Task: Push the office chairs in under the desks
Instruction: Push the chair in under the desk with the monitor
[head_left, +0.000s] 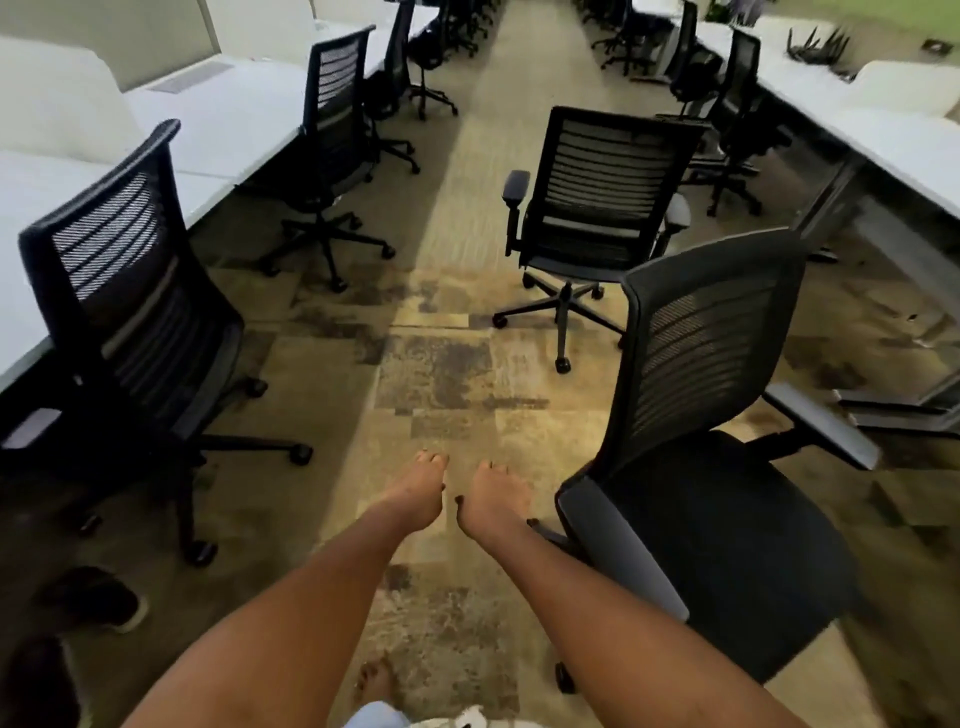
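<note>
Both arms reach forward over the carpet aisle — the left hand (418, 491) and right hand (493, 499) hang loosely curled, holding nothing. A black chair (717, 467) stands near right, another (592, 208) farther off — both out from the right desk (883, 135).

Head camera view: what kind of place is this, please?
Most likely an open-plan office. Long white desks run down both sides of a carpeted aisle, with many black mesh-back office chairs along them.
</note>
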